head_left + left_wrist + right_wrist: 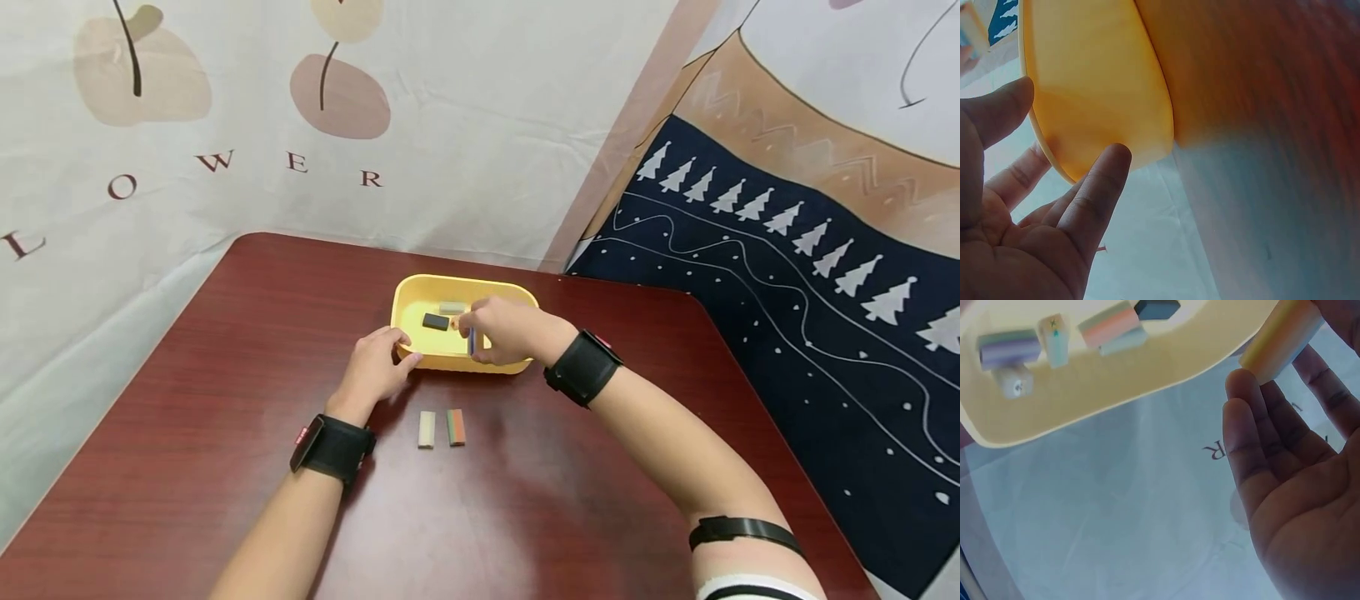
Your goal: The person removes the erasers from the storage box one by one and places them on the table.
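My right hand (504, 329) is over the right part of a yellow plastic tub (450, 363). Between its thumb and fingertips it pinches a small block like an eraser, yellow-orange with a bluish side (1282, 340). At the tub's front left corner, my left hand (375, 367) holds the rim, thumb and fingers on either side of the wall. Inside the tub lie a black eraser (436, 322), a pale green eraser (452, 308) and, in the right wrist view, a purple eraser (1010, 353) and a pink-and-green eraser (1110, 326).
In front of the tub, on the dark red table (247, 400), a cream eraser (426, 430) and an orange-and-green eraser (456, 427) lie side by side, slightly apart. A printed cloth (480, 183) hangs behind the table; a dark blue cloth (675, 242) borders its right side.
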The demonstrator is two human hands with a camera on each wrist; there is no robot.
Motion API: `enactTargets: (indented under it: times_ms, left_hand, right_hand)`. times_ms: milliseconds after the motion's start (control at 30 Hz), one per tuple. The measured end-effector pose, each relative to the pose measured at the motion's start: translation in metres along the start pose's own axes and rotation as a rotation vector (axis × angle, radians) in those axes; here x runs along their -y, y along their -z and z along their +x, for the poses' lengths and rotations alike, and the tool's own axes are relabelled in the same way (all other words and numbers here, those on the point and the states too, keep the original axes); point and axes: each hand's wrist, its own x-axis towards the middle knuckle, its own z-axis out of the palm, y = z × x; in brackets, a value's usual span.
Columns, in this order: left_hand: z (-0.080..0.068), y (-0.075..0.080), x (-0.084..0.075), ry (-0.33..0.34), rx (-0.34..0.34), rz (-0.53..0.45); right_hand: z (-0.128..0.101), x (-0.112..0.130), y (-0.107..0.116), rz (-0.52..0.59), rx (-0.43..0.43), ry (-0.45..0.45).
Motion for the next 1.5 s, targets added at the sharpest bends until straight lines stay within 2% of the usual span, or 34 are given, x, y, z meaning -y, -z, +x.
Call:
enactTargets:
  times_ms: [300,533,733,967,1200,1500]
  left_hand:
    - [0.001,0.000,0.002,0.008,0.011,-0.004]
    - [0.000,0.002,0.001,0.012,0.014,-0.004]
    - [0.001,0.002,0.000,0.017,0.018,0.003]
    - [0.001,0.002,0.000,0.015,0.011,-0.001]
    - [-0.001,0.000,0.000,-0.013,-0.012,-0.001]
    - [0.001,0.001,0.002,0.010,0.013,-0.001]
  right_hand:
    - [-0.018,0.016,-0.016,-0.003,0.026,-0.026]
    - [-0.026,0.024,-0.037,0.052,0.052,-0.019]
    - [-0.027,0.028,-0.056,0.058,0.111,-0.054]
    - [-0.026,0.030,-0.073,0.069,0.144,-0.041]
    - [-0.025,0.032,-0.082,0.056,0.175,-0.045]
    - [-0.022,0.031,-0.089,0.077,0.171,-0.029]
